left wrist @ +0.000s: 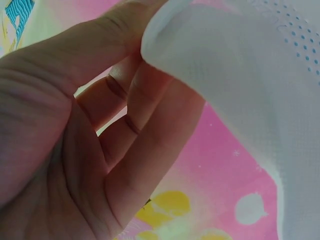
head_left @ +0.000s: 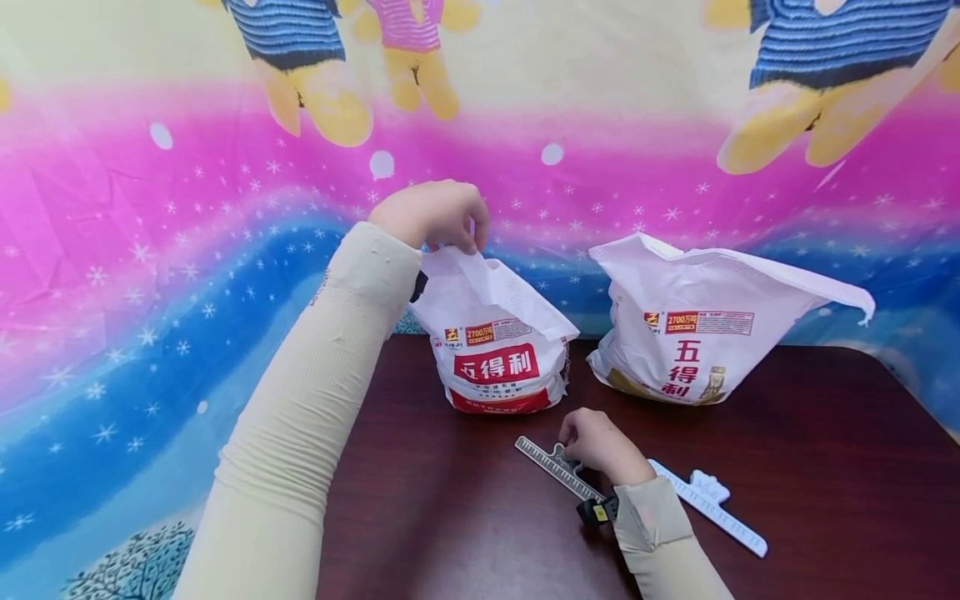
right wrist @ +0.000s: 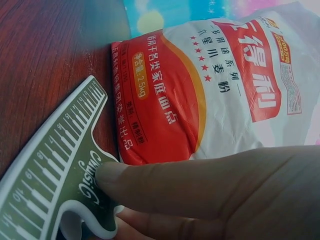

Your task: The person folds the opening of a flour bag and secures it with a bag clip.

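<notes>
My left hand (head_left: 442, 215) pinches the open top corner of a white and red flour bag (head_left: 495, 312), which stands upright toward the back of the table. In the left wrist view, thumb and fingers hold the white bag edge (left wrist: 220, 60). Nearer the front, my right hand (head_left: 606, 447) pinches a dark green ruler clip (head_left: 542, 458) by its raised handle. The right wrist view shows the thumb on the "Music" lettering of this ruler clip (right wrist: 75, 172), with the red lower part of the flour bag (right wrist: 170, 100) just beyond it.
A second flour bag (head_left: 690, 325), white with red lettering, stands to the right, its top stretched out sideways. A pale blue ruler clip (head_left: 708, 504) lies on the dark wooden table (head_left: 435, 517), right of my right hand. A printed cloth (head_left: 630, 108) hangs behind.
</notes>
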A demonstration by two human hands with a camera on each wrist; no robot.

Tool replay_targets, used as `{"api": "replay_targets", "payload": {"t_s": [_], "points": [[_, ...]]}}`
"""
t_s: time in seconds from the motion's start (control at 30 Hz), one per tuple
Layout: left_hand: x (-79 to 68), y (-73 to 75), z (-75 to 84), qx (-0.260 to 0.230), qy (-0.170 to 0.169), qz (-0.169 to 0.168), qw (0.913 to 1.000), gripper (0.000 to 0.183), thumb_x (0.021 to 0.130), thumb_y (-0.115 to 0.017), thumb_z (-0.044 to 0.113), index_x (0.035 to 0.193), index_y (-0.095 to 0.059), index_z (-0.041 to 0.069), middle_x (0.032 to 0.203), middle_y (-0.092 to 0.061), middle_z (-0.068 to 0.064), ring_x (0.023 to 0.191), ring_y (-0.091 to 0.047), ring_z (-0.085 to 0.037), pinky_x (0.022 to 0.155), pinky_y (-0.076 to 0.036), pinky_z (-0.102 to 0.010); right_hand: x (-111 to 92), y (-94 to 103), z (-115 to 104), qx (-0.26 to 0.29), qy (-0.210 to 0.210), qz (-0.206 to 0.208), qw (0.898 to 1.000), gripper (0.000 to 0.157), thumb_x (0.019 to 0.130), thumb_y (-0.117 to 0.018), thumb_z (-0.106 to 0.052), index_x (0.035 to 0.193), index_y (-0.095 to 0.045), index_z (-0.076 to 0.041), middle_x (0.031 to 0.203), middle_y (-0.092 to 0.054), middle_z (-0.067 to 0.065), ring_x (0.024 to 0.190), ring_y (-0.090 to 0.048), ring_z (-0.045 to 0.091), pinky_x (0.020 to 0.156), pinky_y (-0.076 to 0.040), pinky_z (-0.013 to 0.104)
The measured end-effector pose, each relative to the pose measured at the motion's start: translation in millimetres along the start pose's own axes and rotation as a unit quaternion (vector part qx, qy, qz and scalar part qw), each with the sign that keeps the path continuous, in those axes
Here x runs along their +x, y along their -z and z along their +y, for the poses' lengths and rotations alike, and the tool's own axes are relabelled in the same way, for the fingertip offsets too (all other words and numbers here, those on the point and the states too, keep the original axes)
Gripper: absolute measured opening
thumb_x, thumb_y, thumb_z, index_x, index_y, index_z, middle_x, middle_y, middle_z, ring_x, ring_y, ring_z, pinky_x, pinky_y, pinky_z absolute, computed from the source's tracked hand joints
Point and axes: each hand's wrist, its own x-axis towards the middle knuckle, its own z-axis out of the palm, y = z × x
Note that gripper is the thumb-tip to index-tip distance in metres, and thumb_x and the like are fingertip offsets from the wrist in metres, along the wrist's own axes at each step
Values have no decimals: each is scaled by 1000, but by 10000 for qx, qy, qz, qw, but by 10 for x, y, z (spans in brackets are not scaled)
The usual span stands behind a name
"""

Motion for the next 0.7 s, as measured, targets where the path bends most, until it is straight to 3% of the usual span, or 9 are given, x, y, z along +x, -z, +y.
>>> {"api": "replay_targets", "payload": {"t_s": [0.3, 0.7], "points": [[11, -5, 9, 48, -6, -10, 10000, 11, 93, -74, 10, 102, -76, 14, 112, -64, -8, 98, -60, -28, 80, -57, -42, -31, 8, -16, -76, 53, -9, 10000, 11, 81, -76, 4, 83, -71, -6, 76, -60, 5, 69, -56, 20, 63, -54, 34], [12, -14, 14, 65, 32, 30, 10000, 13, 91, -76, 10, 104, -76, 14, 113, -64, -8, 100, -60, -27, 81, -58, -42, -66, 44, -73, -60, -27, -18, 10000, 11, 82, -77, 2, 88, -72, -6, 78, -62, 6, 70, -57, 21, 66, -56, 35]]}}
